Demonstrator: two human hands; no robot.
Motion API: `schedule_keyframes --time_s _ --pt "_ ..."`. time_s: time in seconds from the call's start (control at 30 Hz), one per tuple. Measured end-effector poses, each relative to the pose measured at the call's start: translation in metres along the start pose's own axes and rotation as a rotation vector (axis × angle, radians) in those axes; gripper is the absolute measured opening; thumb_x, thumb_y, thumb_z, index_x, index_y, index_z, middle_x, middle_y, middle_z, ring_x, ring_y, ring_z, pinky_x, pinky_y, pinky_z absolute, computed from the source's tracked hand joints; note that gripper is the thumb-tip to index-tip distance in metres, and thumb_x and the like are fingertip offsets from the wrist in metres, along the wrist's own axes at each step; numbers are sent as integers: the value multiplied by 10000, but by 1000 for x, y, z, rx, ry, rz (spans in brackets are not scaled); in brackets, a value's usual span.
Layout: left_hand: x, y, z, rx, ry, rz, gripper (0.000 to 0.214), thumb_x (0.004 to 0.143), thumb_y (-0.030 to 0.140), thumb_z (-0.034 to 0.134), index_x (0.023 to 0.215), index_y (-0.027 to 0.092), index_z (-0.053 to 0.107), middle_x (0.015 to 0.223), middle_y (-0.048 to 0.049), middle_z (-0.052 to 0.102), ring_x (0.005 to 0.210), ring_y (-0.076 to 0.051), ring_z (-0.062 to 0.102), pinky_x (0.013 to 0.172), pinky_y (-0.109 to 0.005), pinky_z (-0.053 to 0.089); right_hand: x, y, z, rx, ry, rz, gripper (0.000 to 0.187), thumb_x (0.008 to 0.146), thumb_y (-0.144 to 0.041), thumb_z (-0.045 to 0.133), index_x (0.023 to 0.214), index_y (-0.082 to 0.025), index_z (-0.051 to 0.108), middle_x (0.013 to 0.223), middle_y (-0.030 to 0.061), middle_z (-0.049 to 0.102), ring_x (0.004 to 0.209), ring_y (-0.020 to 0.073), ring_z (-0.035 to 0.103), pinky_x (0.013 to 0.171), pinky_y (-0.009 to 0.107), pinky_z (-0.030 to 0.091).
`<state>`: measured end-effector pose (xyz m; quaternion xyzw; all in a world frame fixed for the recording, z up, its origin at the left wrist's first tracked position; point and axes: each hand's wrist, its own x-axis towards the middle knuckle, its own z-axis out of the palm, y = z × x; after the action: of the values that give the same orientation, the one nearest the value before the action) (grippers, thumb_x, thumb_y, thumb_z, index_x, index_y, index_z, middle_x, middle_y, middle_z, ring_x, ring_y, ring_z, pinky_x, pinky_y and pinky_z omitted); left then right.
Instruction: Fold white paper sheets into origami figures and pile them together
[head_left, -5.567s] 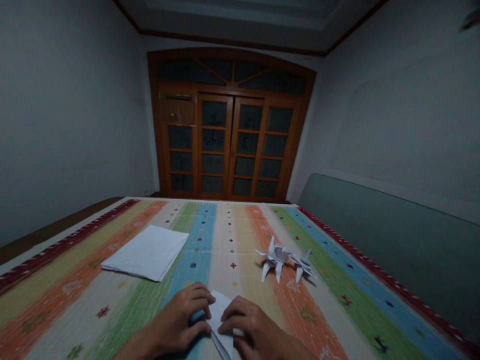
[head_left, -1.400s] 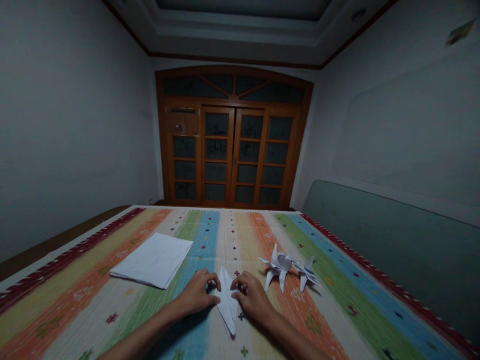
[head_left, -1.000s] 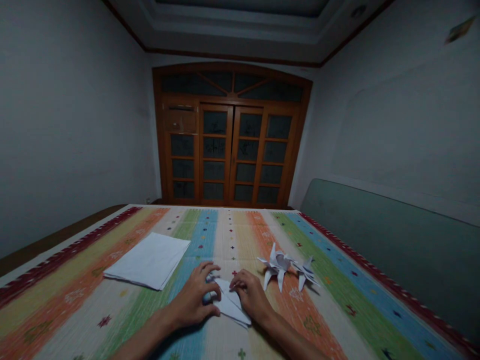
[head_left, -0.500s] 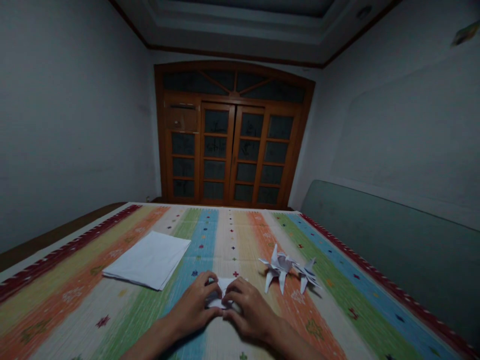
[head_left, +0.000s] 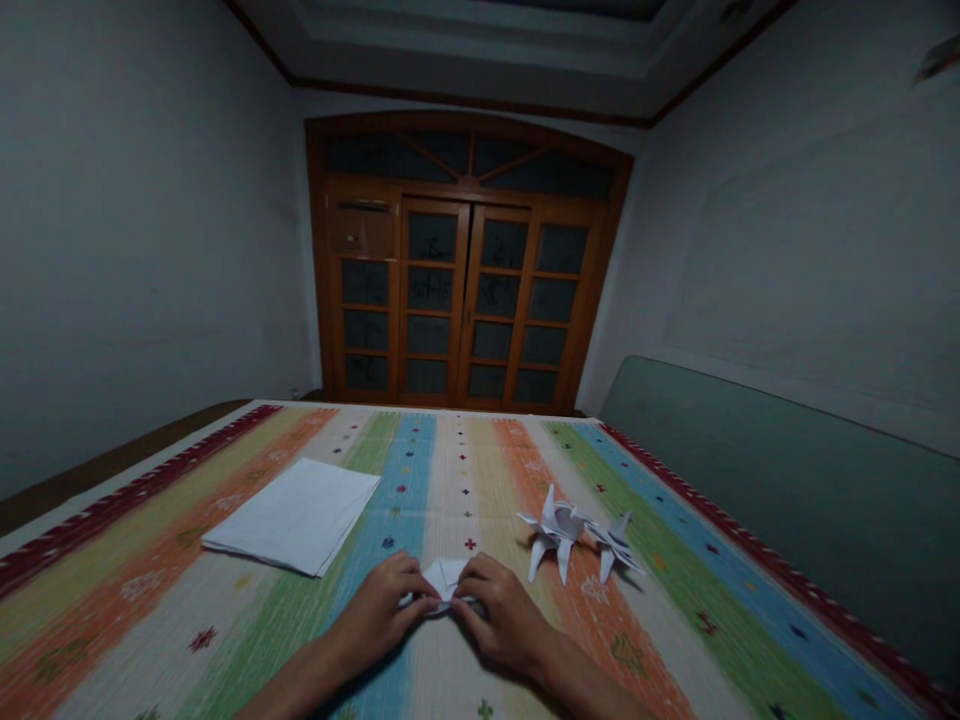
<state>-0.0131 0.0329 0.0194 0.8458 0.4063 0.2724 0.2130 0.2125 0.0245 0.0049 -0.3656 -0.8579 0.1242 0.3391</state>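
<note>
Bare hands [head_left: 384,605] join slim, bare forearms [head_left: 300,668] narrowing toward the wrists [head_left: 543,652].

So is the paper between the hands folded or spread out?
Folded: the paper shows a crease and angled edges, though the left hand and right hand cover its sides.

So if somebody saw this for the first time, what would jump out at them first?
Probably the boldly striped tablecloth, spread across the lower part of the view. Next might come the spiky paper shapes right of centre, or the white sheets lying flat at left. Front and centre, the left hand and right hand pinch a small folded paper.
</note>
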Motion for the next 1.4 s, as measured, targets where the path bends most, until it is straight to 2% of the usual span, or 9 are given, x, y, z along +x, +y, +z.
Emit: schedule_keyframes --time_s 0.23,0.4,0.57,0.7,0.83,0.9,1.03,1.23,1.4 --pt "-2 -1 -2 -32 27 -39 116 858 158 708 851 220 806 803 -33 730 852 -220 647 795 -308 448 1 -1 -3 96 9 47 124 798 -100 709 871 -176 774 910 78 720 869 217 658 799 300 496" --pt "-6 0 -3 -31 60 -94 142 859 144 667 941 205 764 853 -38 719 800 -212 646 765 -305 463 3 2 3 84 12 193 124 831 -82 704 821 -178 782 853 64 734 845 210 669 786 289 482" --pt "-12 -1 -2 19 19 42 217 911 105 582 872 223 760 902 -45 689 882 -214 638 787 -288 464 4 7 10 61 35 255 209 799 -36 719 961 -164 753 872 57 733 813 216 672 774 303 484" --pt "-13 -4 -7 72 2 46 209 903 118 633 927 247 797 941 -51 653 906 -217 632 806 -292 473 3 5 10 48 15 205 183 822 -16 685 880 -174 755 928 71 716 909 225 668 828 304 487" --pt "-13 -7 -22 132 -45 86 156 894 201 702 932 284 828 944 -55 629 927 -233 622 820 -319 485 0 4 4 25 -14 112 178 839 -38 662 900 -176 757 947 76 684 919 219 653 824 299 499" --pt "-13 -8 -29 151 -76 114 139 879 226 731 940 302 830 968 -52 630 948 -238 627 908 -368 488 -1 4 -1 27 -54 71 191 826 -36 657 911 -176 755 954 74 665 918 214 643 827 296 503" --pt "-15 -8 -33 186 -93 214 190 836 188 748 969 309 809 1100 -56 670 1051 -271 630 1124 -515 368 -2 3 -12 21 -133 24 207 828 -52 629 936 -183 748 994 75 636 955 219 626 856 307 509" --pt "-19 -10 -27 260 3 354 175 940 211 630 1024 277 769 1245 -107 684 1131 -296 625 1042 -488 472 -2 -2 -21 63 -196 53 289 761 -92 711 1034 -186 720 1068 77 614 1010 236 614 920 340 507" --pt "-18 -11 -22 306 -13 382 216 979 164 547 1000 246 746 1071 -91 758 966 -253 678 810 -360 561 -4 0 -16 32 -183 43 267 784 -116 716 1039 -194 714 1066 78 616 999 236 613 896 339 505"
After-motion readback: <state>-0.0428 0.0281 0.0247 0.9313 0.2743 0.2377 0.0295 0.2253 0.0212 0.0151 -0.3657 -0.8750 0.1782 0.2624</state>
